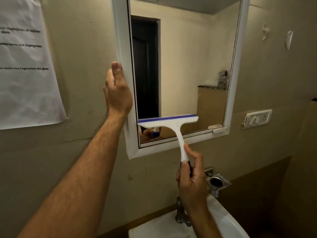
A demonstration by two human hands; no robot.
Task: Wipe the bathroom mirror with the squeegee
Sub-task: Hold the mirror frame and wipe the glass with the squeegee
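The right hand (pixel 191 179), at the lower centre of the frame, is gripping the squeegee (pixel 171 127) by the blue end of its handle, its fingers (pixel 197 158) wrapping closed around that handle and the thumb lying along it. The squeegee's white head with its blue blade is sitting nearly level across the lower part of the mirror (pixel 185 66), the blade edge touching the glass just above the bottom of the white frame (pixel 120 40). Its reflection is showing in the glass right beneath the head.

The left hand (pixel 117 90), left of centre, is bracing the mirror's left frame edge, the thumb pointing up along the outer side; the fingers are curling around the frame's far side and are mostly hidden, so I cannot tell exactly how they are closing.

A creased sheet of paper (pixel 25 66) with blurred print is hanging on the wall at the upper left. A switch plate (pixel 258 118) is sitting on the wall at the right. Below, a white sink (pixel 226 222) and a metal tap (pixel 180 212) are filling the bottom of the frame, with a metal holder (pixel 218 182) just right of the right hand.
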